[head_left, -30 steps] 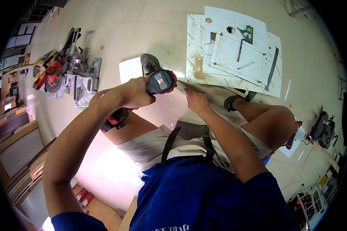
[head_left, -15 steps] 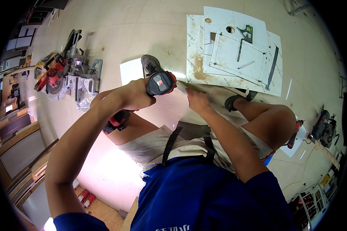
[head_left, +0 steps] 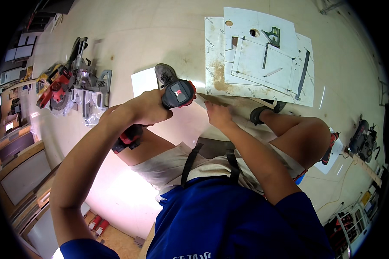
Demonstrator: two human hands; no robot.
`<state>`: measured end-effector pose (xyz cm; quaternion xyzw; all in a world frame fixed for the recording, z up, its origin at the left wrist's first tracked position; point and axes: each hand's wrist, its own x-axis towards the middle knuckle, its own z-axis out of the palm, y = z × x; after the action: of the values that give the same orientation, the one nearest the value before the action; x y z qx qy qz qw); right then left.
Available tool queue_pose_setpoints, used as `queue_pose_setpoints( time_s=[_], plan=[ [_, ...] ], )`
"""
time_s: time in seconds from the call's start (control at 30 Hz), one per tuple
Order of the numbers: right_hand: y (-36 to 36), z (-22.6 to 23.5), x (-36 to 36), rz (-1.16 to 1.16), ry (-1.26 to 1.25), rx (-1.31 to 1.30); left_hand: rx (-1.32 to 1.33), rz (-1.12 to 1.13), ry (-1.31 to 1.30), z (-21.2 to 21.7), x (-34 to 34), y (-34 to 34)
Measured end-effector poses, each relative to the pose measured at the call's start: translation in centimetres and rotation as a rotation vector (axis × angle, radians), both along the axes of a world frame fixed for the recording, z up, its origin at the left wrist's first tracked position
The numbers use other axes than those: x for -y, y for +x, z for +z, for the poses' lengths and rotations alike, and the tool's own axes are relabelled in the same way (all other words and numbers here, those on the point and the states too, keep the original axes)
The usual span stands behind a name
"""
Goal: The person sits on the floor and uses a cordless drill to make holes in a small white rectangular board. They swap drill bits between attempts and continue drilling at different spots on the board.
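My left hand (head_left: 149, 105) is closed around the handle of a black and red cordless drill (head_left: 178, 94). The back of its housing faces up, and its battery end shows below my wrist, over my left thigh. What its front end meets is hidden. My right hand (head_left: 219, 115), fingers curled, is at the upper edge of a pale board (head_left: 183, 123) between my legs. Its fingertips touch a light strip of that edge, just right of the drill, and its fingers' undersides are hidden.
White sheets (head_left: 216, 82) lie ahead on the right, bearing a combination square (head_left: 273, 37), a long drill bit (head_left: 265, 56) and a pencil (head_left: 273, 72). A miter saw (head_left: 60, 88) stands at left. Another power tool (head_left: 363, 138) and a second drill (head_left: 330, 149) lie at right.
The whole view has shifted slightly, with the floor things a little further left. Both hands keep nearly the same pose, the drill still in my left hand.
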<state>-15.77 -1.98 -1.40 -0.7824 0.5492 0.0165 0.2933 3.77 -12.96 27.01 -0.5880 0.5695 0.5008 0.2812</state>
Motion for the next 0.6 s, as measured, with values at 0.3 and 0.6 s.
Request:
queue_pose_setpoints(
  time_s=[0.3, 0.6],
  plan=[
    [-0.1, -1.0, 0.0, -0.023, -0.027, 0.041, -0.038, 0.02, -0.065, -1.8, -0.9, 1.4],
    [-0.1, 0.0, -0.1, -0.066, -0.02, 0.035, 0.009, 0.005, -0.027, -1.7, -0.7, 0.6]
  ],
)
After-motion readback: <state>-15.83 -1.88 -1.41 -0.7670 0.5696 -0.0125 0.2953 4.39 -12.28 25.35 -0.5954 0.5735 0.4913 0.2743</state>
